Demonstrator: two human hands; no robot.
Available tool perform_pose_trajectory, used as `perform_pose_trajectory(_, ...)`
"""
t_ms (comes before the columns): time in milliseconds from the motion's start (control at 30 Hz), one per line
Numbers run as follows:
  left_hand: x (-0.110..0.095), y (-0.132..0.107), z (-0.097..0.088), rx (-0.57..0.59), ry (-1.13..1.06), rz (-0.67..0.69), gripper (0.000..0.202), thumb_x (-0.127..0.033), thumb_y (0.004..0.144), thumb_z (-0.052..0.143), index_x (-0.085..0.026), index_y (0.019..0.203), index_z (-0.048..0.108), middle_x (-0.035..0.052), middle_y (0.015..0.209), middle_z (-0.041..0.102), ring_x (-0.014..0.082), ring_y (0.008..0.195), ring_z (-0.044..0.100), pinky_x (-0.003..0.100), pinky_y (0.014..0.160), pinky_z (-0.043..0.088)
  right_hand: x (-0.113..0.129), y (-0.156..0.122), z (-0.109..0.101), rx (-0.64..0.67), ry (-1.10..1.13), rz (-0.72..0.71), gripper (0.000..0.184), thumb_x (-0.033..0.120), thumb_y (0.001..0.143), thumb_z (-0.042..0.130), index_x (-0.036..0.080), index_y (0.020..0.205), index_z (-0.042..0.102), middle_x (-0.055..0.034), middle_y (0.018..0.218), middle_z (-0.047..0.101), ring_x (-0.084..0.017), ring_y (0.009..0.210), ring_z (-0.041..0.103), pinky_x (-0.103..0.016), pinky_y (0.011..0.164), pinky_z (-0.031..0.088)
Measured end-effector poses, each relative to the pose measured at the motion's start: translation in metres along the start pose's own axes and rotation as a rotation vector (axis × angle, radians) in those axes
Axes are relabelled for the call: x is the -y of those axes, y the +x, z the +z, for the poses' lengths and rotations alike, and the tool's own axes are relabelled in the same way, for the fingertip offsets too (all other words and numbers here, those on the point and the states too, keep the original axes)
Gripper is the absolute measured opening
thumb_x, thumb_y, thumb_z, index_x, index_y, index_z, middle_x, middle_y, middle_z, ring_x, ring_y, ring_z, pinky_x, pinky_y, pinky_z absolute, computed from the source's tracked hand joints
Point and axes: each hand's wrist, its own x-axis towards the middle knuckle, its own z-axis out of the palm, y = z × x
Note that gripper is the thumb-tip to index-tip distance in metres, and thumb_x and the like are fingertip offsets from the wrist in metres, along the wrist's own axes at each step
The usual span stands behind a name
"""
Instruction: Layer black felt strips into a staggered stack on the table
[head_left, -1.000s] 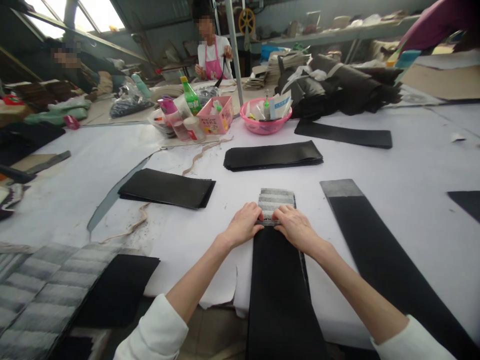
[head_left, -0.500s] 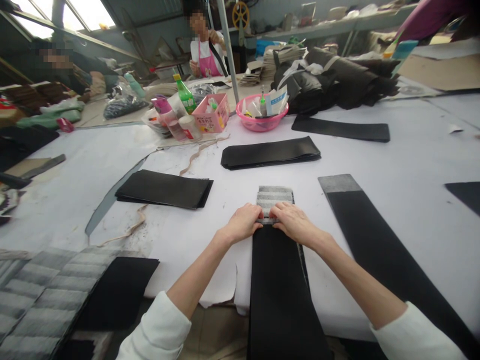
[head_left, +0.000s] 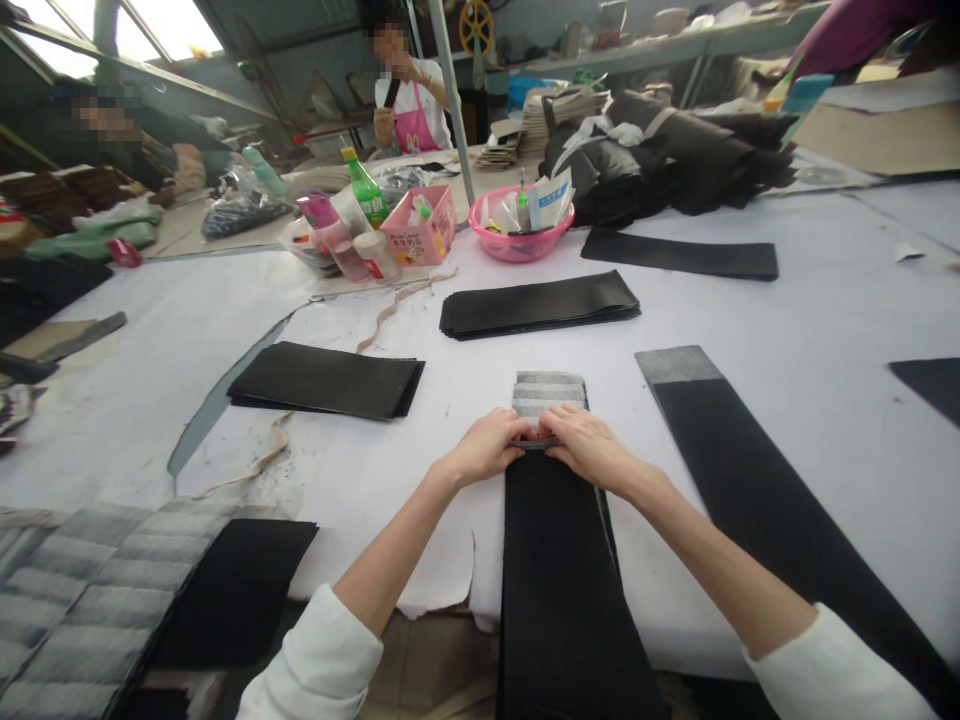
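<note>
A long black strip of sheet material (head_left: 562, 580) runs from the table over its front edge toward me, lying on other strips whose grey striped ends (head_left: 550, 388) show beyond it. My left hand (head_left: 489, 443) pinches the top strip's far edge near its left corner. Close beside it, my right hand (head_left: 589, 438) grips the same edge, fingertips almost touching the left ones. Between the thumbs and fingers a narrow greyish fold stands slightly raised. To the right lies another black strip (head_left: 780, 520) with a grey far end (head_left: 681, 364).
Black stacks lie at left (head_left: 326, 380) and centre (head_left: 540, 304), with a black strip (head_left: 679, 256) behind. Grey striped pieces (head_left: 105, 600) cover the lower left. Farther back stand a pink basin (head_left: 521, 247), a pink box (head_left: 427, 235) and a green bottle (head_left: 364, 190). A co-worker (head_left: 412, 110) is beyond.
The strip's edge under my fingers now shows as a narrow raised fold; my fingertips have come slightly closer together. The co-worker's hands and the dark piece they hold have shifted.
</note>
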Motion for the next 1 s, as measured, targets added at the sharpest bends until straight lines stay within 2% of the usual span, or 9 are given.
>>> perform_pose_trajectory(200, -0.002, -0.007, 0.004, -0.082, -0.018, 0.0, 0.013, -0.012, 0.081, 0.059, -0.022, 0.09, 0.059, 0.0011, 0.092, 0.058, 0.0194, 0.091, 0.052, 0.03, 0.079, 0.044, -0.005, -0.004, 0.001, 0.002, 0.002, -0.017, 0.019, 0.016, 0.082, 0.068, 0.022, 0.094, 0.055, -0.0017, 0.091, 0.059, -0.02, 0.09, 0.051, -0.03, 0.076, 0.038)
perform_pose_trajectory(300, -0.003, -0.009, 0.004, -0.091, -0.012, -0.006, 0.013, -0.013, 0.082, 0.059, -0.022, 0.091, 0.059, 0.0009, 0.092, 0.059, 0.019, 0.091, 0.052, 0.03, 0.08, 0.044, -0.011, -0.008, 0.001, 0.0, -0.041, -0.039, 0.012, 0.023, 0.084, 0.068, 0.022, 0.091, 0.059, -0.003, 0.091, 0.059, -0.021, 0.091, 0.05, -0.031, 0.077, 0.038)
perform_pose_trajectory(500, -0.005, -0.013, 0.005, -0.124, 0.034, -0.036, 0.014, -0.014, 0.084, 0.06, -0.023, 0.094, 0.062, 0.0016, 0.095, 0.058, 0.0196, 0.096, 0.051, 0.032, 0.086, 0.046, -0.019, -0.018, 0.001, -0.092, -0.044, -0.036, 0.009, 0.03, 0.089, 0.063, 0.021, 0.086, 0.062, -0.0026, 0.087, 0.059, -0.019, 0.087, 0.05, -0.03, 0.077, 0.038)
perform_pose_trajectory(667, -0.008, -0.019, 0.012, -0.17, 0.098, -0.045, 0.016, -0.018, 0.087, 0.061, -0.024, 0.101, 0.064, 0.0027, 0.099, 0.057, 0.02, 0.099, 0.05, 0.033, 0.087, 0.047, -0.024, -0.027, 0.009, -0.156, -0.102, -0.091, 0.017, 0.031, 0.095, 0.052, 0.024, 0.098, 0.068, -0.0042, 0.086, 0.059, -0.019, 0.085, 0.05, -0.031, 0.078, 0.035)
perform_pose_trajectory(800, -0.01, -0.022, 0.019, -0.211, 0.186, -0.026, 0.022, -0.018, 0.091, 0.055, -0.024, 0.109, 0.064, 0.0038, 0.099, 0.057, 0.0195, 0.099, 0.05, 0.033, 0.086, 0.047, -0.027, -0.031, 0.016, -0.174, -0.122, -0.138, 0.026, 0.023, 0.097, 0.046, 0.029, 0.114, 0.066, -0.0045, 0.091, 0.06, -0.019, 0.087, 0.05, -0.031, 0.081, 0.035)
perform_pose_trajectory(1000, -0.013, -0.025, 0.021, -0.197, 0.336, 0.019, 0.026, -0.023, 0.096, 0.048, -0.026, 0.118, 0.061, 0.0043, 0.1, 0.058, 0.0197, 0.1, 0.049, 0.034, 0.087, 0.045, -0.027, -0.032, 0.017, -0.175, -0.096, -0.154, 0.026, 0.02, 0.097, 0.048, 0.028, 0.111, 0.068, -0.0049, 0.095, 0.061, -0.018, 0.09, 0.05, -0.032, 0.083, 0.037)
